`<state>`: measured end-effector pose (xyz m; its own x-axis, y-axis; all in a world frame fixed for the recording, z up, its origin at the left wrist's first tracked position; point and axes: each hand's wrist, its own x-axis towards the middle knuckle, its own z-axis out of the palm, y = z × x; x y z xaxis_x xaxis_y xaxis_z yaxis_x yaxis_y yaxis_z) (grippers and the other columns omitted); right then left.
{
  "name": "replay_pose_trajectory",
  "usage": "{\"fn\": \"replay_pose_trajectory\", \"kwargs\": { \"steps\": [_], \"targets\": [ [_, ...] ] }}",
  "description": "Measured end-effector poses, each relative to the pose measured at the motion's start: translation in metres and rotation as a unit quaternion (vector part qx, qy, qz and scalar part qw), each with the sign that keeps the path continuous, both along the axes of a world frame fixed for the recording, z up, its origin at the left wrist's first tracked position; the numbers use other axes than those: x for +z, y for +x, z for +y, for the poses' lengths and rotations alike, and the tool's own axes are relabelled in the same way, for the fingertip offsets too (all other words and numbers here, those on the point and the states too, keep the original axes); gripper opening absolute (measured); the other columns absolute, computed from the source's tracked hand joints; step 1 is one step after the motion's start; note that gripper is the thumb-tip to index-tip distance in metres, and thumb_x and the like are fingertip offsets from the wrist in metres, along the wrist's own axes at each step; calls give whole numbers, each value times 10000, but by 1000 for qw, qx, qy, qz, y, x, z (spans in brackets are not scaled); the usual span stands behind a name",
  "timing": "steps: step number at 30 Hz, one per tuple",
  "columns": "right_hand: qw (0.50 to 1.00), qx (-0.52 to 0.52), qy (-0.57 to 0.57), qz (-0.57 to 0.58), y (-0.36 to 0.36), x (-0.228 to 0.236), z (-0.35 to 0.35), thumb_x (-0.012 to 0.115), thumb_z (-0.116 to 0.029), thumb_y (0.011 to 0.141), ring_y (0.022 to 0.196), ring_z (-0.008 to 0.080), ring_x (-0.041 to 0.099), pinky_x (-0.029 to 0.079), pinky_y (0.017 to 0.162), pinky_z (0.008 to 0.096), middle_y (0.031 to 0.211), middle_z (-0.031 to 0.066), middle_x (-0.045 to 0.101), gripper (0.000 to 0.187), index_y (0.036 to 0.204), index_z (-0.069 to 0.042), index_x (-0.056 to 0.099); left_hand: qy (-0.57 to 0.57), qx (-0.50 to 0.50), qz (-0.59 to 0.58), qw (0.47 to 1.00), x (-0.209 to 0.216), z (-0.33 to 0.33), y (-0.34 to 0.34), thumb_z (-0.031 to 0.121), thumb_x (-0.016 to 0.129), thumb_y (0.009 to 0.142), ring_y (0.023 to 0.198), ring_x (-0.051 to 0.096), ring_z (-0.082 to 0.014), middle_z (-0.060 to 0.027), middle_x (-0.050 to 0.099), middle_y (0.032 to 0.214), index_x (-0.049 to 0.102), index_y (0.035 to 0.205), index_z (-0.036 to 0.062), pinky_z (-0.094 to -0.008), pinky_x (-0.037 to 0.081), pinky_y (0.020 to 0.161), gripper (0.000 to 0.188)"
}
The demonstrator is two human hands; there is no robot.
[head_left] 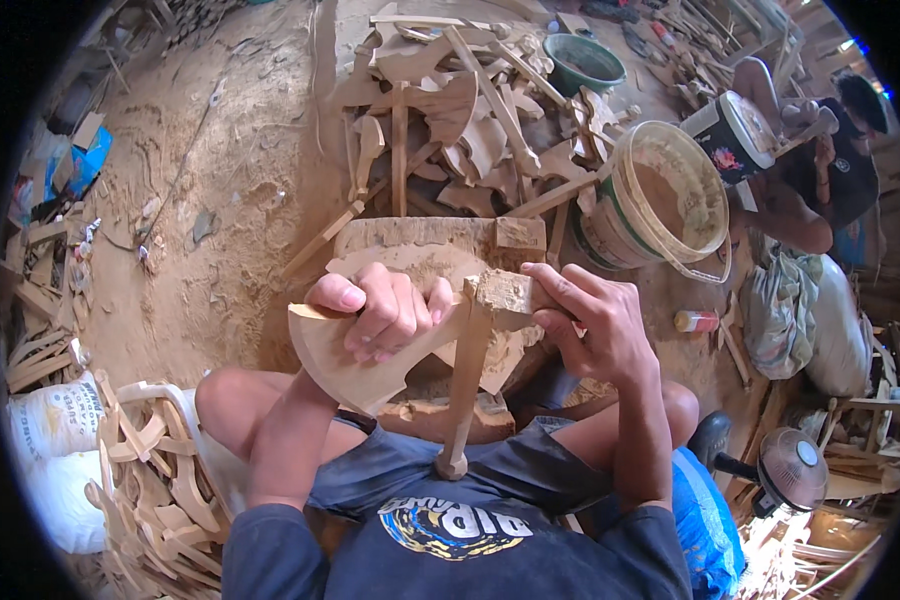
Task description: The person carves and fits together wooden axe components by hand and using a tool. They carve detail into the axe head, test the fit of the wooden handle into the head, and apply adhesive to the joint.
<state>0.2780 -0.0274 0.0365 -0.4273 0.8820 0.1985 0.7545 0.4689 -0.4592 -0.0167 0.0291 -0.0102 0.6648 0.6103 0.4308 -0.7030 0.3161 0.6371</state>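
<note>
We find the axe-shaped wooden piece [472, 345] held in both hands, above the person's lap. The left hand [385, 312] is closed on its broad blade [355, 378], fingers curled over the face and thumb near the upper edge. The right hand [592, 315] is partly closed, thumb and fingers pinching the far end of the squared head [510, 297]. The handle [462, 400] runs between the hands toward the person's shirt [480, 560].

Beyond the piece we note a worn wooden block [410, 232], dusted with shavings, bearing a small offcut [520, 233] at its right. The floor [240, 140] is brown and littered with dust.

Further off we record a heap of cut wood [470, 115], a green basin [582, 65] and a pale bucket [715, 195] with crusted walls. A co-worker [845, 185] sits at upper right. Curved wooden parts [165, 480] crowd the lower left; a fan [792, 470] and a blue bag [705, 530] stand at lower right.
</note>
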Motion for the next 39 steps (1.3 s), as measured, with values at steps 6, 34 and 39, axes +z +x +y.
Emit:
{"fn": "replay_pose_trajectory", "kwargs": {
  "steps": [6,34,39],
  "targets": [
    [995,-23,93,-28,2,1,0,783,-272,893,651,286,643,497,589,397,818,74,633,464,1323,-106,739,-11,4,8,1000,-5,2,0,368,435,906,375,341,-141,-13,387,378,419,429,164,-302,369,918,520],
    [999,38,33,-20,24,35,39,712,-102,897,1020,350,723,558,855,450,1189,115,777,422,1318,-88,736,-1,-12,38,999,-8,8,22,347,454,919,405,407,-142,2,448,397,480,440,133,-296,404,931,525],
    [993,51,63,-85,17,26,48,750,-46,789,1183,240,702,433,1052,438,1203,29,791,512,1290,-150,763,2,-27,22,999,-11,10,26,344,451,937,406,396,-140,-2,442,398,466,438,128,-292,405,940,543]
  ]
}}
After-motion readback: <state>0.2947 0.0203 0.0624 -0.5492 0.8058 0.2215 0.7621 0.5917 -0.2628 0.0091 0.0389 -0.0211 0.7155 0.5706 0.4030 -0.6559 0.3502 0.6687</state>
